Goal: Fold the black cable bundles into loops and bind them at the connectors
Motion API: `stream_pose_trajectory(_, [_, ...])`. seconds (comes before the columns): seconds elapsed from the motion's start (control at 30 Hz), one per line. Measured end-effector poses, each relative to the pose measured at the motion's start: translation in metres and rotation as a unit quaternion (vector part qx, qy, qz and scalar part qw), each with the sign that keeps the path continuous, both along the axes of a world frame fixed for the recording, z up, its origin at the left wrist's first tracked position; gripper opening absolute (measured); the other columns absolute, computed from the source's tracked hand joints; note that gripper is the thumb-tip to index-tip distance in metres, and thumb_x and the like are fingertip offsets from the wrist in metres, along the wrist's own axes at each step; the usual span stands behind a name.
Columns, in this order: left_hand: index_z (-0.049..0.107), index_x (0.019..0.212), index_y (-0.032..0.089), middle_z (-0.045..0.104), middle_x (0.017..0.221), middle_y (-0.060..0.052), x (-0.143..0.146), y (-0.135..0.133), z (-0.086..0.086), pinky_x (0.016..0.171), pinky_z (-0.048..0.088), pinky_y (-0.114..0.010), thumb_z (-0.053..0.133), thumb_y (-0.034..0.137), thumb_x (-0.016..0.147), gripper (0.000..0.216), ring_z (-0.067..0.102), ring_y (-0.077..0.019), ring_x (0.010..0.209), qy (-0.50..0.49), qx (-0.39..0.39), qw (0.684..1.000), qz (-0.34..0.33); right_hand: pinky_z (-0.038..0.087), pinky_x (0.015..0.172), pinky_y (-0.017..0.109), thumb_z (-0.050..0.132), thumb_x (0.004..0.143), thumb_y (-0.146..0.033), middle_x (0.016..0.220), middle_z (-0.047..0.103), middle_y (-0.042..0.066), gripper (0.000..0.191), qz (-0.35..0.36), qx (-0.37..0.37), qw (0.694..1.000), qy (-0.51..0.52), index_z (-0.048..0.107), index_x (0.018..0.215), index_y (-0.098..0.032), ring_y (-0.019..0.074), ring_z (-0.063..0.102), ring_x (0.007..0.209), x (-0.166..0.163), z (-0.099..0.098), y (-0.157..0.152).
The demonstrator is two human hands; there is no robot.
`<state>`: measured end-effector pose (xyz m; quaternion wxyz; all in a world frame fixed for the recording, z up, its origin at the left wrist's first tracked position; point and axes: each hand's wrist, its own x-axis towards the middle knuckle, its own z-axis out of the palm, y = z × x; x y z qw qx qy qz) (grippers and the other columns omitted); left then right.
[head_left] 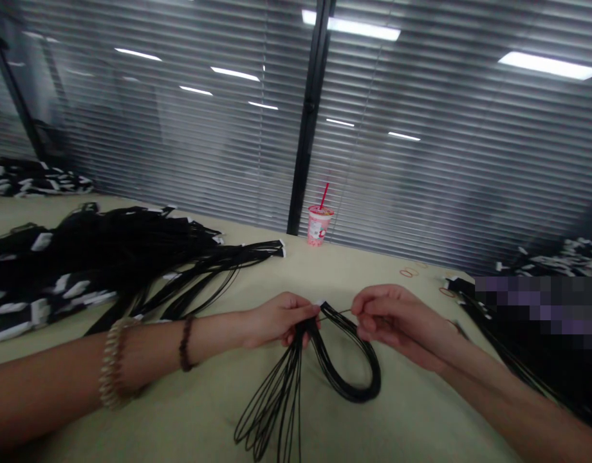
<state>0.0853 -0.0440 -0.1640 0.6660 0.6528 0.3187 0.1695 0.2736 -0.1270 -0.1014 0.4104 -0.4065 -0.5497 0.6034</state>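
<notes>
A bundle of thin black cables (370,379) with a white connector end (321,303) is bent into a loop above the table. My left hand (281,319) is closed round the bundle where the loop meets, and the looser strands fan out below it. From there a thin stretched rubber band (343,312) runs across to my right hand (390,321), whose thumb and fingers pinch its other end. The fingertips of the right hand are just over the top of the loop, and the part of the band round the cables is hidden by the left hand.
A large heap of black cables with white connectors (117,244) lies at left. More cables (489,321) lie at right. Several loose rubber bands (406,272) are on the pale table (204,411). A pink cup with a straw (318,226) stands near the blinds.
</notes>
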Motion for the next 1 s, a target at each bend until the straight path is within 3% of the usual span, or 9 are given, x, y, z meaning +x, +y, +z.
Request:
stream_pose_trajectory(0.13, [0.056,0.08,0.011,0.055,0.051,0.002,0.0,0.001,0.0,0.034,0.025,-0.013,0.045,0.048,0.074,0.039,0.039,-0.001,0.033,0.002,-0.005,1.0,0.003,0.047,0.062,0.025,0.051,0.063,-0.016,0.053,0.053,-0.002,0.013,-0.083,0.077,0.985,0.131,0.062,0.068,-0.015,0.0034,0.044,0.042,0.027,0.035,-0.002])
stream_pose_trajectory(0.3, [0.055,0.081,0.012,0.056,0.053,0.001,-0.001,0.002,-0.001,0.035,0.027,-0.013,0.043,0.047,0.075,0.037,0.043,-0.0023,0.036,-0.003,-0.018,1.0,0.0,0.044,0.059,0.02,0.045,0.076,-0.017,0.068,0.055,-0.001,0.018,-0.248,0.221,0.927,0.173,0.062,0.083,-0.017,0.0017,0.041,0.045,0.044,0.06,-0.008])
stream_pose_trajectory(0.4, [0.055,0.081,0.012,0.055,0.052,0.001,-0.001,0.002,-0.001,0.036,0.026,-0.014,0.042,0.049,0.075,0.04,0.042,-0.0023,0.035,0.002,-0.02,1.0,0.0,0.041,0.053,0.018,0.041,0.083,-0.019,0.063,0.048,-0.002,0.02,-0.255,0.276,0.908,0.187,0.061,0.082,-0.022,0.0021,0.032,0.042,0.049,0.067,-0.01])
stream_pose_trajectory(0.53, [0.056,0.081,0.011,0.051,0.049,0.002,-0.001,0.003,-0.003,0.036,0.021,-0.015,0.041,0.055,0.073,0.047,0.039,-0.0019,0.035,0.006,-0.013,1.0,0.0,0.035,0.047,0.018,0.044,0.083,-0.025,0.067,0.046,-0.001,0.016,-0.238,0.293,0.906,0.192,0.059,0.078,-0.026,0.0032,0.031,0.043,0.051,0.067,-0.006])
stream_pose_trajectory(0.67, [0.056,0.077,0.011,0.048,0.047,0.003,-0.001,0.004,-0.007,0.037,0.021,-0.015,0.042,0.057,0.071,0.048,0.04,-0.0031,0.038,-0.003,-0.011,1.0,0.002,0.029,0.04,0.017,0.054,0.076,-0.028,0.064,0.046,-0.003,0.011,-0.243,0.292,0.924,0.038,0.06,0.081,-0.021,0.001,0.028,0.039,0.028,0.028,0.008])
stream_pose_trajectory(0.77, [0.056,0.075,0.011,0.049,0.05,0.003,0.0,0.004,-0.009,0.039,0.025,-0.015,0.045,0.056,0.07,0.047,0.041,-0.0029,0.039,-0.021,-0.013,1.0,0.012,0.026,0.039,0.017,0.051,0.076,-0.034,0.053,0.045,-0.002,0.022,-0.142,0.23,0.946,-0.177,0.061,0.082,-0.015,0.0048,0.036,0.042,0.0,-0.022,0.015])
stream_pose_trajectory(0.87, [0.055,0.074,0.011,0.048,0.049,0.003,0.0,0.004,-0.009,0.038,0.024,-0.015,0.046,0.056,0.069,0.046,0.04,-0.0029,0.038,-0.023,-0.015,0.999,0.019,0.027,0.047,0.018,0.043,0.08,-0.027,0.052,0.045,-0.001,0.025,-0.09,0.314,0.884,-0.334,0.059,0.066,-0.013,0.0058,0.038,0.048,-0.019,-0.062,0.015])
stream_pose_trajectory(0.93, [0.055,0.074,0.011,0.047,0.047,0.004,0.0,0.004,-0.008,0.037,0.022,-0.015,0.045,0.056,0.07,0.046,0.039,-0.003,0.038,-0.019,-0.014,1.0,0.02,0.026,0.049,0.019,0.042,0.077,-0.021,0.051,0.043,-0.001,0.025,-0.085,0.374,0.835,-0.394,0.053,0.056,-0.013,0.006,0.037,0.049,-0.022,-0.075,0.013])
stream_pose_trajectory(1.0, [0.055,0.074,0.011,0.047,0.046,0.004,0.0,0.004,-0.008,0.037,0.021,-0.015,0.045,0.054,0.071,0.044,0.038,-0.0027,0.037,-0.02,-0.015,1.0,0.019,0.024,0.049,0.019,0.041,0.075,-0.018,0.05,0.042,-0.002,0.025,-0.088,0.397,0.808,-0.427,0.049,0.053,-0.013,0.0059,0.037,0.048,-0.021,-0.079,0.013])
